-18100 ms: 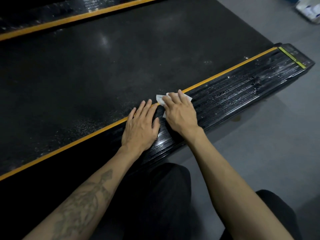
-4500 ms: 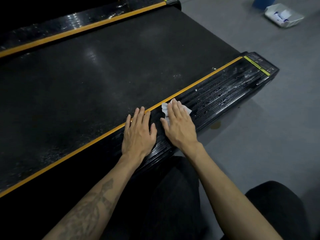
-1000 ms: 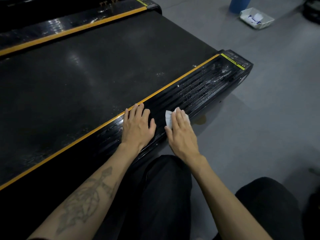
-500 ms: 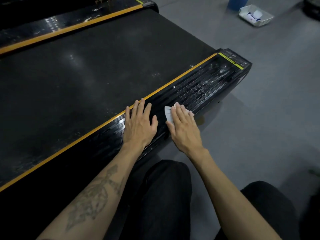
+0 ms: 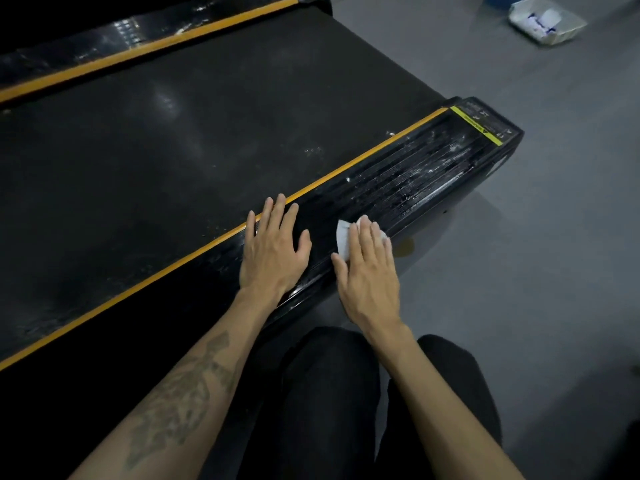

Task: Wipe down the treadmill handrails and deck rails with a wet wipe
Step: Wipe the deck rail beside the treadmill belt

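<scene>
The near deck rail is black and ribbed, with a yellow stripe along its inner edge and white smears toward its far end. My right hand lies flat with straight fingers and presses a white wet wipe onto the rail's outer part. The wipe shows only at the fingertips and beside the index finger. My left hand rests flat on the rail just to the left, fingers spread, holding nothing. The black running belt fills the middle, and the far deck rail runs along the top left.
Grey floor spreads to the right of the treadmill. A white wipe packet lies on the floor at the top right, next to a blue object at the frame's edge. My knees in dark trousers are at the bottom.
Over the last second my right hand has slid the wipe a little along the rail toward its far end. My left hand stays flat on the rail.
</scene>
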Demonstrator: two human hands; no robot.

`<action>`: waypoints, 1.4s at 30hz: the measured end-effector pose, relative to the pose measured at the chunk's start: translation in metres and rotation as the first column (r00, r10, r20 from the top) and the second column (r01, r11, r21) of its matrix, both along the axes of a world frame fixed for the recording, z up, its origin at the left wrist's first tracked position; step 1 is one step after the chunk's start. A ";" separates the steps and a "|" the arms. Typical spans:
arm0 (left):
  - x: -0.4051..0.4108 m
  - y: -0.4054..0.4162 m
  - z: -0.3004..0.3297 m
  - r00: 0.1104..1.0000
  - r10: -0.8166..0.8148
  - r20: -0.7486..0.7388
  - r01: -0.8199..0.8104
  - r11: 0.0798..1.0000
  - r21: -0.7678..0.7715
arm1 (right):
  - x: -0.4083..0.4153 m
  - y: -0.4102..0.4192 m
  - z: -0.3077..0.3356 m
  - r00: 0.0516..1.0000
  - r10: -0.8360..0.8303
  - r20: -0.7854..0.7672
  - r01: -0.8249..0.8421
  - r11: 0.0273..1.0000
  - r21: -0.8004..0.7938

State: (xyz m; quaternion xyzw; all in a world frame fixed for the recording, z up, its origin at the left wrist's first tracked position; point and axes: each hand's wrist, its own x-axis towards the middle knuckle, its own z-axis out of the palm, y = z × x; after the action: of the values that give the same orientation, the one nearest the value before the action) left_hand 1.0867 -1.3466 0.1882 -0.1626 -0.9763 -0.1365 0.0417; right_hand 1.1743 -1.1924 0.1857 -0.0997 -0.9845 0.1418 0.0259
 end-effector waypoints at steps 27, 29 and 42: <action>-0.001 0.001 -0.003 1.000 -0.006 -0.028 0.005 0.999 -0.035 | -0.029 0.030 0.006 0.975 0.220 0.039 -0.220 0.975 0.015; 0.000 0.001 -0.003 1.000 -0.010 -0.028 0.008 0.999 -0.041 | -0.032 0.041 0.009 0.982 0.181 0.052 -0.182 0.983 0.018; 0.001 0.002 -0.002 1.000 -0.008 -0.013 0.008 0.998 -0.062 | -0.036 0.030 0.010 0.993 0.088 0.078 -0.089 0.996 0.009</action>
State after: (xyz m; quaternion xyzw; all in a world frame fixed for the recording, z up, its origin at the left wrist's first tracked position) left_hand 1.0875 -1.3451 0.1862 -0.1686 -0.9791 -0.1055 0.0426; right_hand 1.1387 -1.1628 0.1957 -0.0614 -0.9891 0.1326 -0.0179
